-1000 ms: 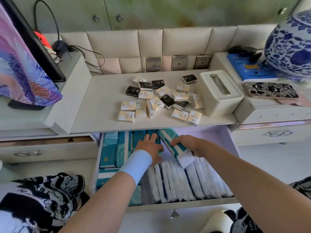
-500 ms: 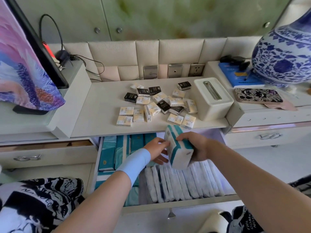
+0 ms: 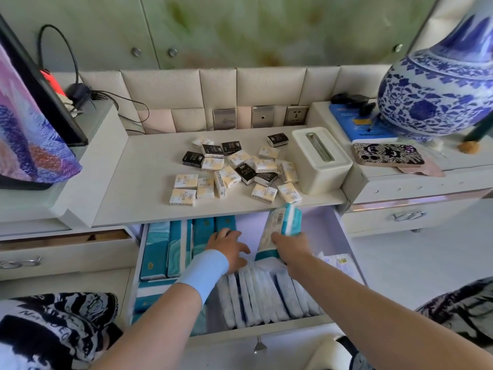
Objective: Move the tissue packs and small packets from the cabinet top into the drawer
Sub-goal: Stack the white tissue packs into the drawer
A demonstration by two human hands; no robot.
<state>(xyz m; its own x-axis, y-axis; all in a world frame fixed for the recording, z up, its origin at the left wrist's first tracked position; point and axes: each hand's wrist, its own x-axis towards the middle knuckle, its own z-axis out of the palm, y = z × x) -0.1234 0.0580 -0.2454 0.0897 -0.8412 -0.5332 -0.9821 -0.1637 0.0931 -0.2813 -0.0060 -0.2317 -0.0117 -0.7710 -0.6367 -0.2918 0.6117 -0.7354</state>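
One tissue pack [image 3: 282,225] sits in the right hand [image 3: 290,249], whose fingers and thumb close round its lower end. The pack is tilted, with its upper end leaning toward the cabinet edge, and hangs over the right half of the open drawer [image 3: 324,228]. Just beside it, the left hand [image 3: 229,247] rests with spread, relaxed fingers on the packs already stowed and grips nothing.

The pack looks light and soft, its film wrap probably slick, so a squeeze across the broad faces near the middle should hold better than one at an end. Too hard a squeeze would only dent it.

In the drawer, teal packs [image 3: 165,249] stand on edge at the left and a row of white packs [image 3: 266,295] fills the front. Bare floor shows at the back right.

On the cabinet top [image 3: 149,182] the small packets [image 3: 234,169] lie scattered, cream and black, beside a white tissue box [image 3: 320,158]. They seem feather-light and could likely be gathered several at a time.
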